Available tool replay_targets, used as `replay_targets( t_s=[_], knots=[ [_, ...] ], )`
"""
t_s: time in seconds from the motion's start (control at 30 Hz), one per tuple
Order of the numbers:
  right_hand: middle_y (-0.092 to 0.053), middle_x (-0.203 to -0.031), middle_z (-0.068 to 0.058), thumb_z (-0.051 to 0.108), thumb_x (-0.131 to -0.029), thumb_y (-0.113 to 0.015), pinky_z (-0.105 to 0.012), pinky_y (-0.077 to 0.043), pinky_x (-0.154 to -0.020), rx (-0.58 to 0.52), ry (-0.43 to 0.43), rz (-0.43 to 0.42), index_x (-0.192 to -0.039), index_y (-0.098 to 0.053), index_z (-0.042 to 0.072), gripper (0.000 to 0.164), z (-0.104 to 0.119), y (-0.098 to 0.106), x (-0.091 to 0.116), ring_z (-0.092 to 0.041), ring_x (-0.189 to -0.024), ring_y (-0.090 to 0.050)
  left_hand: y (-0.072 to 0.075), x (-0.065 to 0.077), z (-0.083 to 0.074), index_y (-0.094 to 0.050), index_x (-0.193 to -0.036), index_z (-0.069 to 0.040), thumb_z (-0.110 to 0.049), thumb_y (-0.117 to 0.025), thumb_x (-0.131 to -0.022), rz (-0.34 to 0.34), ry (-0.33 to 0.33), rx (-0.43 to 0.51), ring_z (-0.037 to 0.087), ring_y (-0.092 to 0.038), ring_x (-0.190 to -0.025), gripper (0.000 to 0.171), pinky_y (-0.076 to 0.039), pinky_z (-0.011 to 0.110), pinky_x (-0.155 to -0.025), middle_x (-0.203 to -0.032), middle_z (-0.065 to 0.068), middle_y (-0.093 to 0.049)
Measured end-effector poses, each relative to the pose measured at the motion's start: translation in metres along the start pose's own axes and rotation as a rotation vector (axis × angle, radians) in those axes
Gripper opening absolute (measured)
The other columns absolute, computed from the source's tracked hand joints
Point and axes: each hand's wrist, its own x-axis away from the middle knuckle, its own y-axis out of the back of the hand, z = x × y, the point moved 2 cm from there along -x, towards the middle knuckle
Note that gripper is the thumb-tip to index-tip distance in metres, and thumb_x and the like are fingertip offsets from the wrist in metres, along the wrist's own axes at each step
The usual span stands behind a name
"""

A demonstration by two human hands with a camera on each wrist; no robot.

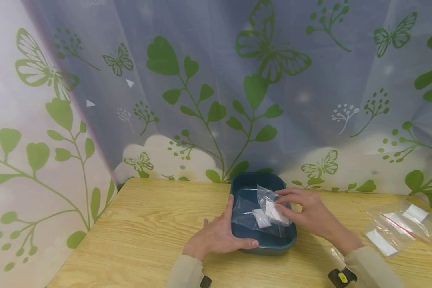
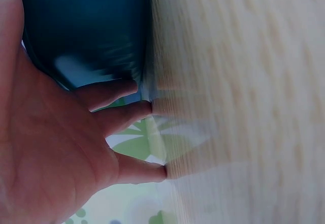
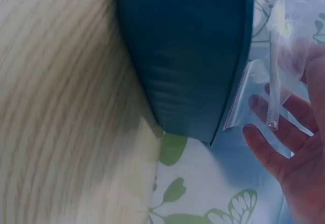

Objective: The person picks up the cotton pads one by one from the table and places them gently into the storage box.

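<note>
A dark blue plastic bin (image 1: 268, 250) stands on the wooden table. My left hand (image 1: 217, 236) rests against its left side, thumb along the near rim; the left wrist view shows its other fingers straight and spread, tips down at the table. My right hand (image 1: 307, 208) pinches a clear plastic bag (image 1: 264, 194) with a white piece inside, over the bin's right part; in the right wrist view this bag (image 3: 274, 66) hangs above the rim. Below it, another clear bag (image 1: 243, 216) with a white piece (image 1: 261, 218) lies in the bin.
Several clear bags (image 1: 399, 224) with white pieces and a red seal strip lie on the table (image 1: 158, 224) at the right. Behind the table hangs a curtain (image 1: 209, 80) with green leaves and butterflies. The bin stands near the table's back edge.
</note>
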Motion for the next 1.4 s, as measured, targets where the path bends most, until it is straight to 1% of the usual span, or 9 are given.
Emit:
replay_targets(
  t_s=[0.13, 0.33, 0.47, 0.6, 0.8, 0.97, 1.13, 1.27, 1.4],
  knots=[
    [-0.078, -0.108, -0.01, -0.003, -0.075, -0.084, -0.015, -0.051, -0.069, -0.021, 0.037, -0.01, -0.094, -0.08, 0.017, 0.028, 0.0, -0.009, -0.002, -0.029, -0.096, -0.074, 0.0, 0.0, 0.0, 0.017, -0.164, -0.027, -0.081, -0.072, -0.072, 0.005, 0.001, 0.003, 0.036, -0.041, -0.15, 0.138, -0.012, 0.078, -0.118, -0.163, 0.018, -0.04],
    [-0.078, -0.108, -0.01, -0.001, -0.076, -0.084, -0.015, -0.054, -0.073, -0.016, 0.058, 0.007, -0.094, -0.079, 0.016, 0.024, 0.001, -0.021, -0.006, -0.025, -0.093, -0.076, 0.001, -0.001, 0.001, 0.018, -0.164, -0.027, -0.081, -0.072, -0.073, 0.002, -0.009, 0.009, 0.036, -0.041, -0.149, 0.138, -0.012, 0.079, -0.117, -0.163, 0.018, -0.039],
    [-0.077, -0.109, -0.01, 0.002, -0.079, -0.084, -0.023, -0.059, -0.071, 0.004, 0.048, 0.04, -0.094, -0.08, 0.014, 0.02, 0.001, -0.026, -0.008, -0.024, -0.092, -0.076, 0.001, -0.001, 0.001, 0.018, -0.163, -0.027, -0.081, -0.071, -0.073, 0.004, -0.007, 0.007, 0.035, -0.042, -0.149, 0.138, -0.011, 0.079, -0.117, -0.163, 0.018, -0.039],
    [-0.077, -0.111, -0.009, 0.007, -0.081, -0.084, -0.03, -0.062, -0.071, 0.055, 0.03, 0.072, -0.094, -0.08, 0.015, 0.016, 0.001, -0.03, -0.009, -0.023, -0.093, -0.076, 0.002, -0.002, 0.0, 0.018, -0.163, -0.027, -0.082, -0.071, -0.073, 0.006, -0.002, 0.003, 0.035, -0.042, -0.149, 0.138, -0.011, 0.079, -0.117, -0.163, 0.018, -0.039],
    [-0.077, -0.111, -0.01, 0.01, -0.081, -0.085, -0.032, -0.062, -0.071, 0.094, 0.034, 0.093, -0.093, -0.079, 0.015, 0.014, -0.001, -0.035, -0.008, -0.023, -0.091, -0.076, 0.003, -0.002, -0.002, 0.018, -0.164, -0.026, -0.082, -0.07, -0.073, 0.006, -0.007, -0.006, 0.036, -0.042, -0.149, 0.138, -0.012, 0.079, -0.117, -0.162, 0.019, -0.041],
    [-0.077, -0.114, -0.01, 0.015, -0.082, -0.085, -0.036, -0.063, -0.075, 0.127, 0.034, 0.123, -0.094, -0.08, 0.016, 0.013, 0.0, -0.037, -0.008, -0.023, -0.094, -0.076, 0.002, -0.002, -0.001, 0.017, -0.164, -0.026, -0.081, -0.072, -0.073, 0.01, -0.001, 0.009, 0.036, -0.042, -0.149, 0.138, -0.011, 0.08, -0.117, -0.163, 0.018, -0.039],
    [-0.074, -0.122, -0.014, 0.02, -0.083, -0.085, -0.045, -0.062, -0.082, 0.142, 0.01, 0.133, -0.097, -0.081, 0.015, 0.016, 0.003, -0.036, -0.007, -0.03, -0.106, -0.074, 0.001, -0.001, -0.001, 0.016, -0.164, -0.025, -0.08, -0.071, -0.073, 0.008, 0.004, 0.002, 0.038, -0.044, -0.148, 0.138, -0.012, 0.08, -0.117, -0.163, 0.018, -0.039],
    [-0.073, -0.126, -0.015, 0.02, -0.083, -0.084, -0.05, -0.06, -0.087, 0.146, -0.002, 0.122, -0.1, -0.081, 0.015, 0.019, 0.003, -0.033, -0.005, -0.033, -0.112, -0.071, 0.001, -0.001, -0.001, 0.016, -0.164, -0.025, -0.079, -0.072, -0.074, 0.008, 0.005, 0.001, 0.036, -0.044, -0.148, 0.137, -0.013, 0.08, -0.116, -0.162, 0.017, -0.04],
    [-0.072, -0.126, -0.016, 0.017, -0.081, -0.085, -0.051, -0.061, -0.086, 0.147, 0.017, 0.104, -0.104, -0.08, 0.016, 0.023, 0.003, -0.027, -0.003, -0.033, -0.112, -0.071, 0.0, 0.0, -0.001, 0.015, -0.164, -0.025, -0.078, -0.072, -0.075, 0.011, 0.006, 0.009, 0.035, -0.043, -0.148, 0.136, -0.012, 0.08, -0.116, -0.163, 0.017, -0.04]
  ],
)
